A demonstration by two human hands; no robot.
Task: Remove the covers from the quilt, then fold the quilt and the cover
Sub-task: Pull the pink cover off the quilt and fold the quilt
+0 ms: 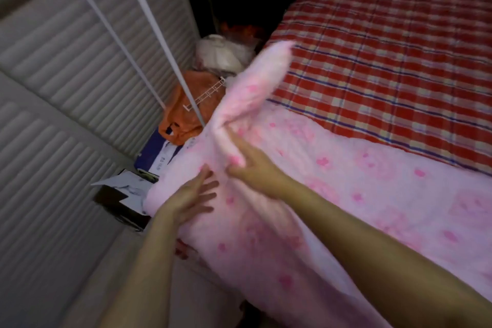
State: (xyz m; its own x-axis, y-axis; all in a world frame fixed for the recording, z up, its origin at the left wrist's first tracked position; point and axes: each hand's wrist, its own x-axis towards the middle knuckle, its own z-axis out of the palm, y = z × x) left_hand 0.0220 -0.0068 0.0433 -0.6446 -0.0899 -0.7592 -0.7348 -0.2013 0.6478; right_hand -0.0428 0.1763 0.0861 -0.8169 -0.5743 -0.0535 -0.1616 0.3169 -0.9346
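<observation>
Two bare forearms reach in from the bottom edge. What are the hands on?

— Both on the pink quilt (346,194). The left hand (195,194) lies flat on it near the left edge of the bed (439,114), fingers (209,184) spread and straight, gripping nothing.

— And the right hand (255,165)?

— Just beside the left, a little farther in. It is motion-blurred, but its fingers look straight, laid against the foot of a raised flap (262,77) of the same pink cloth rather than curled round it.

— Where does the quilt lie?

— Across the near part of the bed, hanging over its left edge. The flap stands up from it and leans toward the far end, its tip blurred.

— What sits beside the bed?

— Nearest, a dark box (117,202) with white paper on top. Behind it is a blue and white bag (157,160), then an orange bag (186,109) with a white wire rack (205,96) lying on it.

— And farther off?

— A red plaid sheet (372,34) with blue lines covers the rest of the bed beyond the quilt. Pale bags (221,53) fill the dark corner. Two white poles (149,21) slant down in front of a ribbed wall (61,56) on the left.
</observation>
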